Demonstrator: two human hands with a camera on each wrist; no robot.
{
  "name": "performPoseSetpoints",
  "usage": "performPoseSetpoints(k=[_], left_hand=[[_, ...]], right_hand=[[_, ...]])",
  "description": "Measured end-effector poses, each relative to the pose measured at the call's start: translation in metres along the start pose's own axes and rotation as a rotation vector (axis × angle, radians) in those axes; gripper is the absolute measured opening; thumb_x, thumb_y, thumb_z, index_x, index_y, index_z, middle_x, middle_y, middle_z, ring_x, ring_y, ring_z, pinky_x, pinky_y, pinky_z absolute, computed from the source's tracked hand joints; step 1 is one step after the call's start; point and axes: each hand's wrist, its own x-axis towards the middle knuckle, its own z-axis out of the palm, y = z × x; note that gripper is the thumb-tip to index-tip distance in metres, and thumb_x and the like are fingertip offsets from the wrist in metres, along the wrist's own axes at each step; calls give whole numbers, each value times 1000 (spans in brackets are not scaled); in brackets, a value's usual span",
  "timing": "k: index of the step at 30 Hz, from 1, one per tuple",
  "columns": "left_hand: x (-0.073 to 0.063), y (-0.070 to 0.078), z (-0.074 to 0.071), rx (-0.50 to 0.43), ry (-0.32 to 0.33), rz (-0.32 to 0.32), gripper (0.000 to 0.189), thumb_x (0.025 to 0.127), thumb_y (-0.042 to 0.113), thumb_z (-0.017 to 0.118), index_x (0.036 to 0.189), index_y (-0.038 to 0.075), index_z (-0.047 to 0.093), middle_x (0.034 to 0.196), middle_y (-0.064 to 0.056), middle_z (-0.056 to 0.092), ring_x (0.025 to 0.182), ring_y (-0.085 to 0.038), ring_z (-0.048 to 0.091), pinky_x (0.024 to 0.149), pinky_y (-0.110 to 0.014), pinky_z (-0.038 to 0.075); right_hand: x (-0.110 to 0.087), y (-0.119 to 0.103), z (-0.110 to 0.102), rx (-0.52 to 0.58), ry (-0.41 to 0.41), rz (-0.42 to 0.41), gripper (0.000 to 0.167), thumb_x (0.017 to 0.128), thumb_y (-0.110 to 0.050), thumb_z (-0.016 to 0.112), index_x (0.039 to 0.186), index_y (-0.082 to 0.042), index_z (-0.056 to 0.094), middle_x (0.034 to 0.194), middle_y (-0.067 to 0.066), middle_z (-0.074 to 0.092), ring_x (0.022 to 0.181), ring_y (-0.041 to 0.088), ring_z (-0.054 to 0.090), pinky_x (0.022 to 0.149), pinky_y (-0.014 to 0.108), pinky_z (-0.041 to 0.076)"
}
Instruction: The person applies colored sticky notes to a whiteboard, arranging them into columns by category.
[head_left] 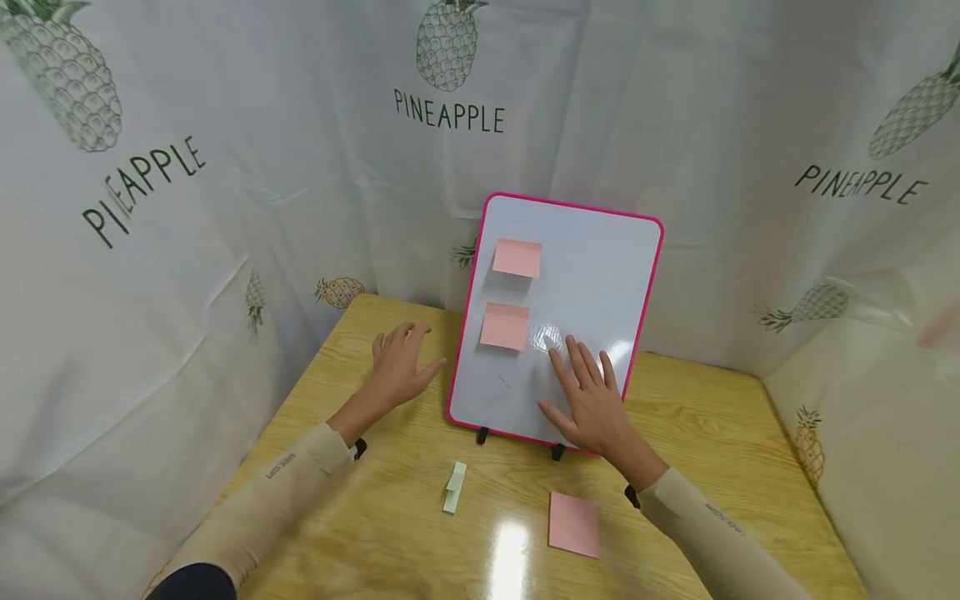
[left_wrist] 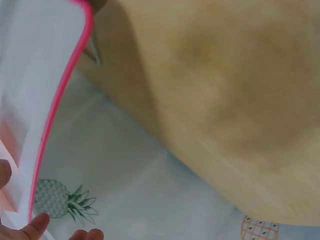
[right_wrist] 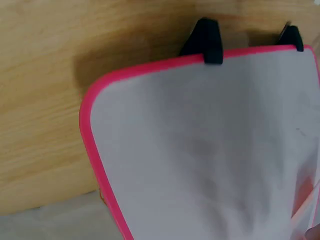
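A whiteboard [head_left: 585, 275] with a pink rim leans upright on small black feet [head_left: 557, 452]. Two pink sticky notes, an upper note [head_left: 517, 258] and a lower note [head_left: 505, 327], cling to its left half. My right hand [head_left: 592, 408] is spread in front of the board's lower right; whether it touches the surface I cannot tell. Left of the board hovers my left hand [head_left: 397, 367], fingers loosely bent and holding nothing. In the left wrist view its fingertips [left_wrist: 37, 225] show near the pink rim. The right wrist view shows the board's lower corner and black feet.
A pink sticky note pad [head_left: 573, 524] lies on the wooden table [head_left: 360, 517] near the right forearm. Narrow pale green sticky strips [head_left: 453, 487] lie left of it. White curtains [head_left: 337, 125] printed with pineapples hang behind the table and at both sides.
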Motion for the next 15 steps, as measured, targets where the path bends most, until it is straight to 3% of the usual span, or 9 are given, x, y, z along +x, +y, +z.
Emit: performPoseSetpoints(k=[4, 10, 15], left_hand=[[-25, -4, 2, 49, 9, 49, 66, 91, 48, 65, 141, 10, 46, 150, -23, 37, 139, -41, 35, 110, -71, 13], [-51, -5, 10, 114, 42, 124, 79, 87, 56, 65, 149, 13, 40, 160, -24, 18, 142, -43, 26, 111, -70, 12], [-71, 0, 20, 183, 2, 196, 84, 87, 62, 62, 153, 18, 35, 162, -23, 13, 145, -43, 23, 110, -72, 14]], right_hand=[[-10, -9, -3, 35, -8, 26, 88, 94, -74, 20, 158, -14, 23, 164, 19, 18, 150, 38, 20, 118, 63, 8], [-17, -27, -2, 62, 1, 32, 92, 93, -76, 24, 158, -11, 22, 164, 21, 18, 151, 37, 19, 117, 64, 7], [-21, -46, 0, 103, -4, 19, 93, 93, -76, 27, 157, -9, 25, 164, 20, 15, 151, 37, 18, 116, 65, 8]])
